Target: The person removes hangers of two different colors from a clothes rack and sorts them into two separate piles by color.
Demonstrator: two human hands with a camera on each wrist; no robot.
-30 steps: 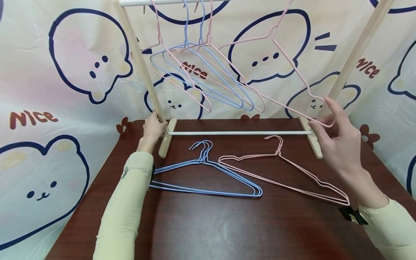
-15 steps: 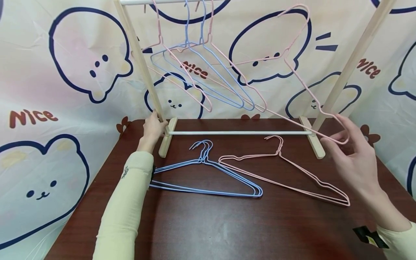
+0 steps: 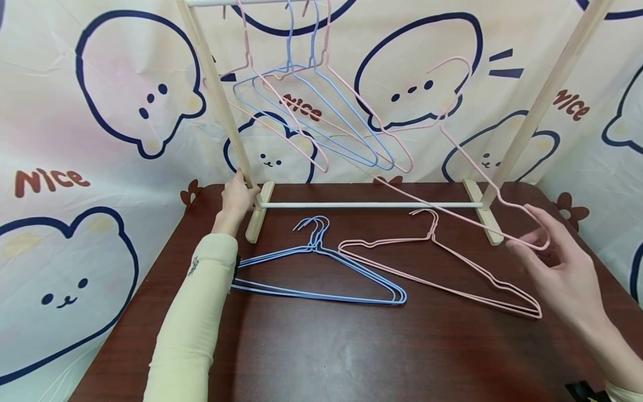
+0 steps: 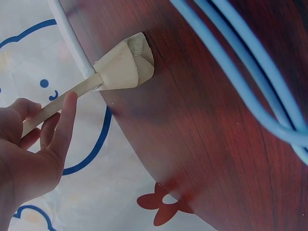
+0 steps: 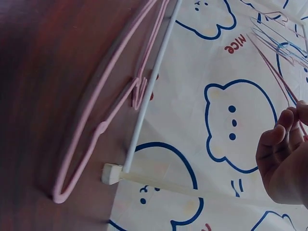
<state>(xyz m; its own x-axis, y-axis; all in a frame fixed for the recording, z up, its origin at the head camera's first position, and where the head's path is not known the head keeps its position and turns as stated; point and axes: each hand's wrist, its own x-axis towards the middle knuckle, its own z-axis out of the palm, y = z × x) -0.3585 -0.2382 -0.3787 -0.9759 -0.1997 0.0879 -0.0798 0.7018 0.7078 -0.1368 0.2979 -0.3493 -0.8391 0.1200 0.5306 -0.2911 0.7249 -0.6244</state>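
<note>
My left hand [image 3: 236, 198] grips the left wooden post [image 3: 213, 72] of a rack, low near its foot [image 3: 257, 223]; the left wrist view shows its fingers around the post. My right hand [image 3: 567, 262] pinches the right corner of a pink wire hanger [image 3: 470, 160] between thumb and fingers. This hanger is in the air, tilted, its hook [image 3: 469, 70] below the top bar [image 3: 216, 3] and apart from it. Pink and blue hangers [image 3: 346, 106] hang from that bar toward the left. Nested blue hangers [image 3: 351, 301] and pink hangers [image 3: 472, 266] lie on the table.
The rack's white lower rod [image 3: 372, 205] runs between its two feet, just behind the lying hangers. The right post [image 3: 545, 95] stands behind the held hanger. A cartoon-print cloth [image 3: 45, 134] covers the walls around the dark brown table [image 3: 321, 357].
My right hand has moved down, right and toward me with the pink hanger; its hook has dropped from the top bar's height. The left hand has stayed on the post.
</note>
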